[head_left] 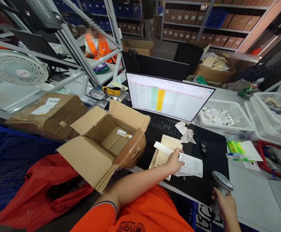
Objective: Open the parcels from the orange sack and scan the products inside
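Note:
My left hand (175, 161) is closed on a white printed package (192, 165), apparently a flat pouch or folded paper, above the black desk mat. Beneath it lie cream-coloured printed packets (163, 158). My right hand (223, 201) grips the handle of a grey barcode scanner (222, 181) near the mat's right front edge. To the left of my left hand stands an open cardboard box (92, 154), flaps spread, with a white tube-like item (124, 133) inside. Crumpled white paper (187, 132) lies between the keyboard (163, 122) and the mouse (203, 148).
A monitor (166, 98) showing a spreadsheet stands behind the keyboard. White plastic baskets (241, 112) are at the right. A taped carton (51, 112), a red bag (41, 190) and a blue crate (10, 154) are at left. Another person in an orange vest (101, 48) sits beyond the frame.

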Available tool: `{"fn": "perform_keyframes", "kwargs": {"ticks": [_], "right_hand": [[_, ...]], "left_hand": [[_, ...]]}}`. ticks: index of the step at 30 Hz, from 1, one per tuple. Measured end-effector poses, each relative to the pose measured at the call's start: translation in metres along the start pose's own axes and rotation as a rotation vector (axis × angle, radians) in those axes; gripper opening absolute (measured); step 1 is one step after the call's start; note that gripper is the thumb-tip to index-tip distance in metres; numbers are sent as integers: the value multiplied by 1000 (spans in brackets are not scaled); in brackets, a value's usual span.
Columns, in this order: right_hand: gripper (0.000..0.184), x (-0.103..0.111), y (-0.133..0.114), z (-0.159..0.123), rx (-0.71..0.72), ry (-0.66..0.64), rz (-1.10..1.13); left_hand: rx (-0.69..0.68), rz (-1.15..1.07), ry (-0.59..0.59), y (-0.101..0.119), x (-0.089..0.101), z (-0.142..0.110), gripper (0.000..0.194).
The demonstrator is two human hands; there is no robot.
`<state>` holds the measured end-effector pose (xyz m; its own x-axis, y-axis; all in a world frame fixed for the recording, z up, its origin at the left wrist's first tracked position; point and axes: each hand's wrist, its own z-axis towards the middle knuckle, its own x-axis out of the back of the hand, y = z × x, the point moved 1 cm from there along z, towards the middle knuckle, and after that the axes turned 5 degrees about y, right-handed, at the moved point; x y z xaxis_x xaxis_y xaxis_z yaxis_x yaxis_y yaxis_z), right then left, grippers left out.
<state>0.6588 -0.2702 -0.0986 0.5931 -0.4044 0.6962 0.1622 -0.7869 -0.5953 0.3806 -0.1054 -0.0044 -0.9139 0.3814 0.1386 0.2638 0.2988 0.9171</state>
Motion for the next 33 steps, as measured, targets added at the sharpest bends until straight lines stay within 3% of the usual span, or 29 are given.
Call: {"fn": "perform_keyframes", "kwargs": {"ticks": [5,11,15,18,22,25,29,33], "right_hand": [[54,5,4,-18,-82,-1,-102],[49,18,2,-48,-98,18,63],[49,15,-4,-62,-105,-53,182],[51,5,-15,-66,-112,-121,265],[36,-10,-35,-58,-125,-169,304],[22,-19,-48,-48,-151,-192,281],[21,-21,-58,-48,-162,-218,210],[29,-13,-59,-51,-110,-276,43]], "left_hand": [[-80,171,-37,6,-30,15,50],[-199,302,-102,17,-56,45,55],[-497,401,-159,31,-57,45,42],[-742,489,-114,41,-43,28,32],[-865,483,-45,51,-9,-22,23],[-907,422,-60,61,31,-78,17],[-941,480,-96,87,108,-164,18],[-892,492,-15,132,195,-243,19]]}}
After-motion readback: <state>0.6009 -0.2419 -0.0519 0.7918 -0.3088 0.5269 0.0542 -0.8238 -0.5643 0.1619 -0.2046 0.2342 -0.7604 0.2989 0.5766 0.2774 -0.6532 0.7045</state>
